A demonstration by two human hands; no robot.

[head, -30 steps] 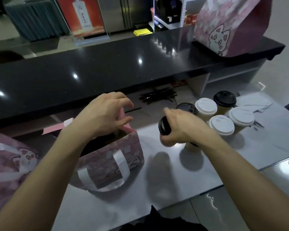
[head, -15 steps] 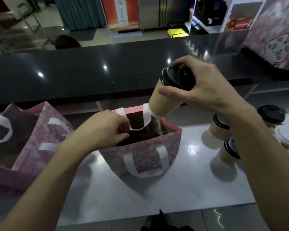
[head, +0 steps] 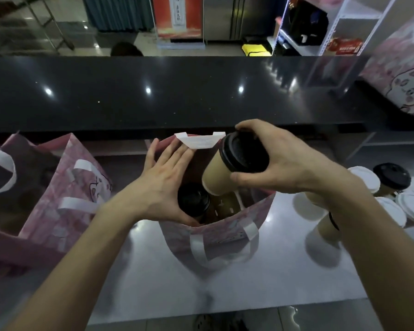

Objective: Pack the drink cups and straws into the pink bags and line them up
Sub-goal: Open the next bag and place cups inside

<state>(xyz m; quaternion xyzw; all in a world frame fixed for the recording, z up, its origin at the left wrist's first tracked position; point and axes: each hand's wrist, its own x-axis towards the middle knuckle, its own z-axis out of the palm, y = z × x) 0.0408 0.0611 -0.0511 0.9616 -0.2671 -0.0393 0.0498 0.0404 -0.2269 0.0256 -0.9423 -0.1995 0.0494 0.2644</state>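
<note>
You stood behind the counter of a drink shop. Beyond the cup (head: 227, 169) you gripped ran a glossy black service counter (head: 177, 91), with a red standing poster (head: 177, 17) and metal shelving (head: 325, 27) farther off. Lidded takeaway cups (head: 390, 181) clustered to its right; pink cat-printed bags (head: 65, 199) stood left.

Grey counter (head: 153, 283): open pink bag (head: 215, 237) centre, second pink bag (head: 58, 201) to its left, cluster of lidded cups (head: 390, 185) right. Black raised counter (head: 177, 96) behind carries a large pink bag (head: 402, 75).
</note>
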